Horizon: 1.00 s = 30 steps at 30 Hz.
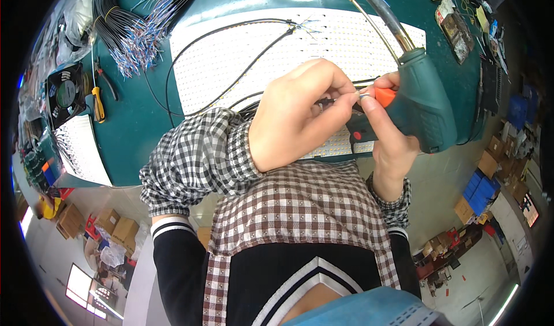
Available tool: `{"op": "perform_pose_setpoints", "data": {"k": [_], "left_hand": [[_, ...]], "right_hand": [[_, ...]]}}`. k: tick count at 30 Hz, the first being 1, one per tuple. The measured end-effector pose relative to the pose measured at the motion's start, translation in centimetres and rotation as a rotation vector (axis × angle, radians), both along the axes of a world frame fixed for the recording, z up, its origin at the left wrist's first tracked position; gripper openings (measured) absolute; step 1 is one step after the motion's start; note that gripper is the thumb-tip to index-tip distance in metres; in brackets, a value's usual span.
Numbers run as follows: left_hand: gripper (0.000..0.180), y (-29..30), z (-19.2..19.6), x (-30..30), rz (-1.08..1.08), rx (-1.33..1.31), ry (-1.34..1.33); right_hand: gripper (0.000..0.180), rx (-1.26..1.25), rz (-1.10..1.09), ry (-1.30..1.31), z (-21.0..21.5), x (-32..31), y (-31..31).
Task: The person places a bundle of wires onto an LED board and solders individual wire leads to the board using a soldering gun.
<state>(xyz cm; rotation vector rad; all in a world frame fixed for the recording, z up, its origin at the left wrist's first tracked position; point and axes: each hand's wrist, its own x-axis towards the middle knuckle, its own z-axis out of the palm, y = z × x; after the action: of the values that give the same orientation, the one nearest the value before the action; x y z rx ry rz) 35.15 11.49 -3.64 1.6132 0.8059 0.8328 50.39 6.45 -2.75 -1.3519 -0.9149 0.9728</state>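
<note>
My left hand [306, 109] is closed in a pinch on a thin black cable, with the fingertips hiding part of it. Fingertip to fingertip with it, my right hand [392, 135] pinches the cable's fine wire end [363, 95]. An orange trigger-like part [385, 97] lies between the right thumb and forefinger. Close against that hand is a green soldering gun [428, 106], its metal barrel pointing away from me. Black cable loops [231, 89] lie on white panels [323, 40] dotted with small yellowish squares.
Bundles of black cables with bared coloured ends [130, 43] lie at the far left of the green table [130, 147]. A black fan [66, 95], a yellow-handled screwdriver [98, 106] and pliers [107, 80] are at left. Cardboard boxes [124, 233] stand on the floor.
</note>
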Motion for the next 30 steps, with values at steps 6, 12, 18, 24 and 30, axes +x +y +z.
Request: {"op": "perform_pose_setpoints", "data": {"k": [6,12,18,24,30], "left_hand": [[0.008,-0.4,-0.4,0.2,0.049,-0.16,-0.048],[0.009,-0.2,-0.5,-0.2,0.028,-0.275,-0.025],[0.008,0.0,-0.1,-0.3,-0.001,-0.299,-0.067],[0.025,0.6,-1.0,-0.5,-0.03,0.63,0.145],[0.026,0.4,-1.0,-0.9,-0.038,0.635,0.165]], "right_hand": [[0.037,-0.044,-0.056,-0.035,-0.1,-0.4,0.1],[0.036,-0.12,-0.043,0.032,0.1,-1.0,-0.1],[0.038,-0.038,-0.043,-0.022,-0.5,-0.5,0.4],[0.036,-0.128,-0.059,0.048,0.2,-0.5,0.1],[0.034,-0.085,-0.078,0.08,0.1,-0.7,0.3]]}}
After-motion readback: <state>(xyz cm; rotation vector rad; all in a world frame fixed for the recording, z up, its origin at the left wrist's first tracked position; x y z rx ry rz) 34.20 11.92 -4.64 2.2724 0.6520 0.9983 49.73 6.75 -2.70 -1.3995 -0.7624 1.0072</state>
